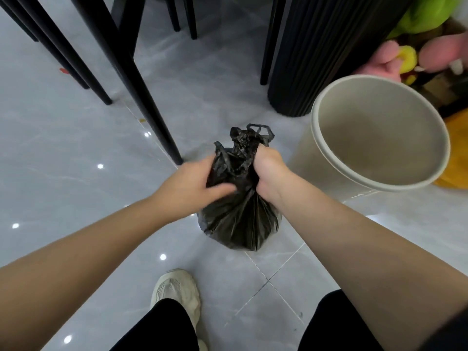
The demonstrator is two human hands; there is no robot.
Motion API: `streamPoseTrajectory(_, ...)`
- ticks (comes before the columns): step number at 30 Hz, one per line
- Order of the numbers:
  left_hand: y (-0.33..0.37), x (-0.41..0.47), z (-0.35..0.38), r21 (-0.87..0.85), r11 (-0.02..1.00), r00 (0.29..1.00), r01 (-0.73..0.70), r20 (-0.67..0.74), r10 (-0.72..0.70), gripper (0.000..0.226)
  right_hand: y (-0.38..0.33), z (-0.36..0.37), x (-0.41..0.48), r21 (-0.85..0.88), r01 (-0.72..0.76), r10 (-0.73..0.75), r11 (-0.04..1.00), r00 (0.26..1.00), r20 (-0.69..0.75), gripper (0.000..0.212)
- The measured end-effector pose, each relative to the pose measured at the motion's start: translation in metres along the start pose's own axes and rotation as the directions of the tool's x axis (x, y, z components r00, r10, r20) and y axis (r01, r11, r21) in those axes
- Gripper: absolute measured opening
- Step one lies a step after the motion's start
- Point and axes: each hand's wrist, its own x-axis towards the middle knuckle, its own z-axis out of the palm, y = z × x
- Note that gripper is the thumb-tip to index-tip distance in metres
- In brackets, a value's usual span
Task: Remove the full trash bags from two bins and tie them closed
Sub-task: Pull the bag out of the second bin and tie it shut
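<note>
A full black trash bag (239,224) stands on the grey tiled floor in the middle of the view, its neck gathered into a bunch. My left hand (195,183) grips the left side of the gathered neck, thumb across the plastic. My right hand (268,171) is curled tight round the right side of the neck. The bag's loose handles (253,135) stick up beyond both hands. A beige round bin (329,158) stands just right of the bag, with no bag inside it.
Black chair and table legs (141,97) slant across the upper left. A black ribbed column (316,54) rises behind the bin, with plush toys (410,57) to its right. My pale shoe (177,290) and dark trouser legs are at the bottom.
</note>
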Motion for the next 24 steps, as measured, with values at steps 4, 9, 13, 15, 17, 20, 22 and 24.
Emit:
streamPoseTrajectory(4,0.001,0.022,-0.008,-0.205,0.978,0.968,0.04,-0.236,-0.089,0.02,0.001,-0.002,0.005,-0.148,0.053,-0.045,0.988,0.997,0.056,0.043)
streamPoseTrajectory(9,0.008,0.046,-0.031,-0.272,0.962,0.961,0.021,-0.261,-0.095,0.01,0.006,-0.005,0.001,-0.183,0.079,-0.031,0.98,0.967,0.252,0.039)
streamPoseTrajectory(13,-0.003,0.062,-0.023,-0.267,0.958,0.973,0.102,-0.172,-0.151,0.011,0.005,-0.006,0.002,-0.124,0.041,-0.005,0.991,0.959,0.284,0.027)
streamPoseTrajectory(15,-0.019,0.059,-0.012,-0.311,0.94,0.979,0.137,-0.103,-0.176,0.012,0.006,-0.006,0.005,-0.083,0.019,0.001,0.996,0.972,0.236,0.026)
streamPoseTrajectory(17,-0.033,0.044,-0.002,-0.29,0.953,0.992,0.084,-0.067,-0.108,0.008,0.007,-0.007,0.008,-0.056,0.005,0.007,0.998,0.978,0.211,0.024)
streamPoseTrajectory(20,-0.044,0.019,0.015,-0.175,0.978,0.988,-0.117,0.08,0.132,0.067,0.004,-0.009,0.006,0.021,-0.023,0.018,1.0,0.981,0.194,0.024)
streamPoseTrajectory(22,-0.04,0.013,0.029,-0.042,0.99,0.98,-0.134,0.144,0.139,0.095,0.002,-0.009,0.004,0.088,-0.057,0.041,0.994,0.984,0.172,0.026)
streamPoseTrajectory(24,-0.032,0.021,0.042,-0.004,0.993,0.989,-0.12,0.087,0.12,0.107,0.001,-0.006,0.003,0.156,-0.101,0.076,0.983,0.985,0.157,0.029)
